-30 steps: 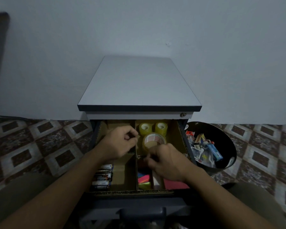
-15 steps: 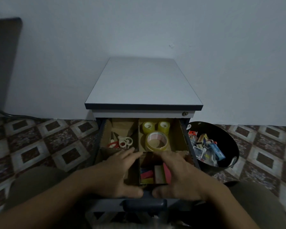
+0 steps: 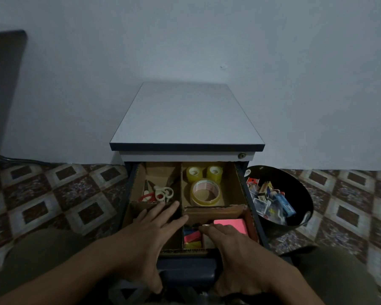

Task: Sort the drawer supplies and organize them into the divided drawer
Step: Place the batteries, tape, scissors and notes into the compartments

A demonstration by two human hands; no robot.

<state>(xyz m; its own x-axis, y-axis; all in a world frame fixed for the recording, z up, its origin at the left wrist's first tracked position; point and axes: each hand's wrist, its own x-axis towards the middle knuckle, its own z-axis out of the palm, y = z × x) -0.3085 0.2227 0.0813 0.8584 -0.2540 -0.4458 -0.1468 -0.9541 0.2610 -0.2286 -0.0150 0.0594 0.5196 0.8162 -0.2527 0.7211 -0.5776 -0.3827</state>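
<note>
The open drawer (image 3: 242, 190) has cardboard dividers. Scissors (image 3: 161, 193) lie in its far left compartment. Two small tape rolls (image 3: 204, 172) and a big tape roll (image 3: 205, 193) fill the far right one. Pink sticky notes (image 3: 230, 224) and small coloured pads (image 3: 192, 237) sit in the near right part. My left hand (image 3: 150, 236) lies flat over the near left compartment with fingers straight. My right hand (image 3: 233, 249) rests flat on the drawer's front edge, fingertips by the sticky notes. Both thumbs hang over the drawer front (image 3: 186, 275).
A black bin (image 3: 295, 194) with several loose supplies stands on the tiled floor right of the cabinet. The cabinet's grey top (image 3: 186, 115) backs onto a pale wall. My knees frame the drawer at both sides.
Both hands pulled back from inside the drawer and flattened onto its front. The scissors, hidden under my left hand a second ago, now show.
</note>
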